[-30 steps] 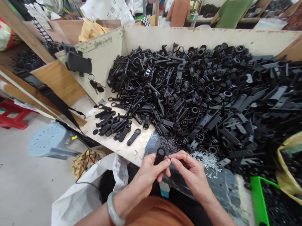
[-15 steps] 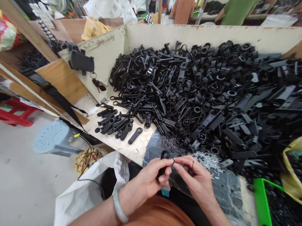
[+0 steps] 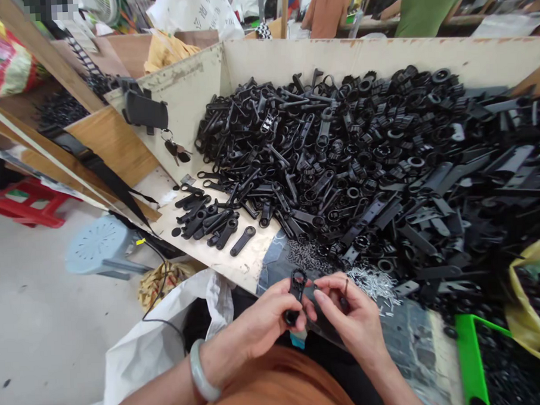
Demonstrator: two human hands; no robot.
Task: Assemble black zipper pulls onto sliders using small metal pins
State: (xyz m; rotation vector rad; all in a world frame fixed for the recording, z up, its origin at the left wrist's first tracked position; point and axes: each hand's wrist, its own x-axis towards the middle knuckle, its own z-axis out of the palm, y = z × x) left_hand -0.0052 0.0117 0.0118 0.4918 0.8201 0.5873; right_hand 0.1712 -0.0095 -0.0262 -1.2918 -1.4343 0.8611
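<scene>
A black plastic handle-shaped part with a ring at its upper end (image 3: 297, 285) is gripped in my left hand (image 3: 268, 316), tilted nearly upright. Just to its right, my right hand (image 3: 353, 309) pinches a tiny dark piece (image 3: 316, 286) between thumb and forefinger; its kind is too small to make out. The two hands are close but apart. Beyond them lie a scatter of small dark pieces (image 3: 306, 256) and a pile of silvery pins (image 3: 372, 284) on the dark mat (image 3: 392, 334).
A large heap of black plastic parts (image 3: 330, 146) fills the walled bench. Several similar handles (image 3: 212, 223) lie at the left. A green bin (image 3: 469, 355) and yellow sack (image 3: 529, 310) stand at right. A blue stool (image 3: 99, 243) and white sack (image 3: 142, 357) are at left.
My hands have drawn slightly apart. The left hand has turned the black part so its ring and inner face show; the right still pinches the tiny piece.
</scene>
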